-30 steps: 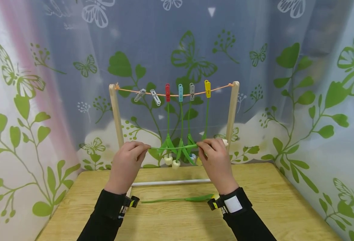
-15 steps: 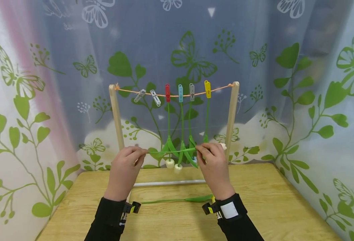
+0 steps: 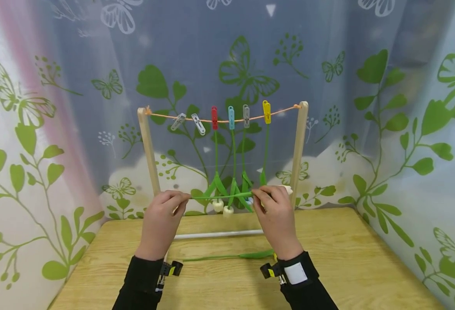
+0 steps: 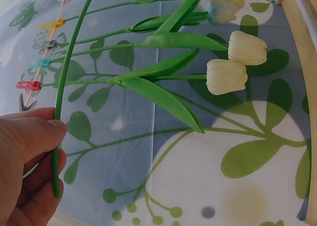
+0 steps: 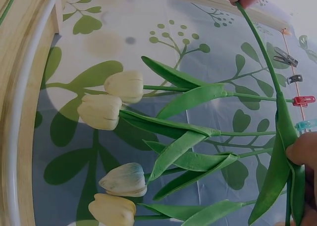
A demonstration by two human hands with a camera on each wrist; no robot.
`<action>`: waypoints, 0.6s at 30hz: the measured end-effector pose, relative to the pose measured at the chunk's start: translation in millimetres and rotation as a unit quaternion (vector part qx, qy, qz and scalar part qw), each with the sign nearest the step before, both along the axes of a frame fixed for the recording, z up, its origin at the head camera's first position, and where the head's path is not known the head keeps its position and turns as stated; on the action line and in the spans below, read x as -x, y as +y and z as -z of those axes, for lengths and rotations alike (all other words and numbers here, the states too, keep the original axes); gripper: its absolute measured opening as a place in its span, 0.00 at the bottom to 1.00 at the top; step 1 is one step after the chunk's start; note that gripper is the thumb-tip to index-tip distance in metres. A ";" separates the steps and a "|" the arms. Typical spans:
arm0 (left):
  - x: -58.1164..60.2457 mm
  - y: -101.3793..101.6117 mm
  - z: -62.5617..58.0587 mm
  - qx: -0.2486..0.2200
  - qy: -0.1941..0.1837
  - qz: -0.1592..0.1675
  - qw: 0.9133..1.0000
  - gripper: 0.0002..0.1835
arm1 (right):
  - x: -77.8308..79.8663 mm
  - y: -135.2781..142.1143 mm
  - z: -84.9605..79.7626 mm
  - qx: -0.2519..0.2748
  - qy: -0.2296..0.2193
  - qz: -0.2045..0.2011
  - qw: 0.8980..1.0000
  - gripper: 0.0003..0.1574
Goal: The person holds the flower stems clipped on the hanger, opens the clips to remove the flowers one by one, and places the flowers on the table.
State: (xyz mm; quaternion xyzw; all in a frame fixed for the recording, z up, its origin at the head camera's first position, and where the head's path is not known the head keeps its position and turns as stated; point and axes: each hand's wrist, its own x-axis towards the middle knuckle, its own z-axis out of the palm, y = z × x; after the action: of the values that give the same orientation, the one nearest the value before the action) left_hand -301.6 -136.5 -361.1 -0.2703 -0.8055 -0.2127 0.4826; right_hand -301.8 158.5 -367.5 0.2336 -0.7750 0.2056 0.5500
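My left hand (image 3: pixel 160 224) pinches the bare stem end of an artificial tulip (image 3: pixel 221 196) between thumb and fingers. Near its leaves, my right hand (image 3: pixel 277 217) grips the same tulip, whose white bloom shows past the knuckles. The stem lies nearly level, in front of several tulips hanging head down. A red clothespin (image 3: pixel 214 118), a blue one, a grey one and a yellow clothespin (image 3: pixel 266 112) hold those by their stems. White blooms (image 4: pixel 227 77) hang nearest my left hand; a blue-tinged bloom (image 5: pixel 124 179) and a yellowish bloom (image 5: pixel 113 209) hang farther right.
An orange cord (image 3: pixel 161 114) runs between two wooden posts (image 3: pixel 149 150). A grey clothespin (image 3: pixel 178 122) and a white clothespin (image 3: pixel 198 124) sit tilted on it without flowers. A white bar (image 3: pixel 219 234) joins the frame's base. Another tulip (image 3: pixel 255 255) lies on the wooden table (image 3: pixel 351 258).
Both hands have come down slightly with the tulip, and the right hand has shifted a little left. The hanging tulips swayed slightly. Both grips stay the same.
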 end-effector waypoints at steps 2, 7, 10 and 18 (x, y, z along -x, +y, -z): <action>-0.2 -0.6 0.8 -0.002 -0.003 0.000 1.000 0.12 | -0.4 -0.7 0.9 -0.002 -0.002 0.000 1.000 0.09; 0.8 0.0 1.7 -0.004 -0.002 -0.006 1.000 0.13 | -0.7 -0.6 1.2 -0.006 -0.005 0.001 1.000 0.08; 1.4 0.4 3.7 -0.005 0.000 -0.012 1.000 0.12 | -0.3 -0.7 1.9 -0.006 -0.008 0.001 1.000 0.08; 0.0 1.0 11.4 -0.007 -0.011 -0.018 1.000 0.11 | 0.9 -0.9 9.4 -0.010 0.003 0.002 1.000 0.10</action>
State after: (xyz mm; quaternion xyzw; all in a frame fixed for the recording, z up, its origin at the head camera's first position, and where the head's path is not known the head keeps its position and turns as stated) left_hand -301.6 -135.5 -372.5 -0.2499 -0.8141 -0.2127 0.4791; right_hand -302.7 157.5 -376.8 0.2382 -0.7760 0.1960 0.5502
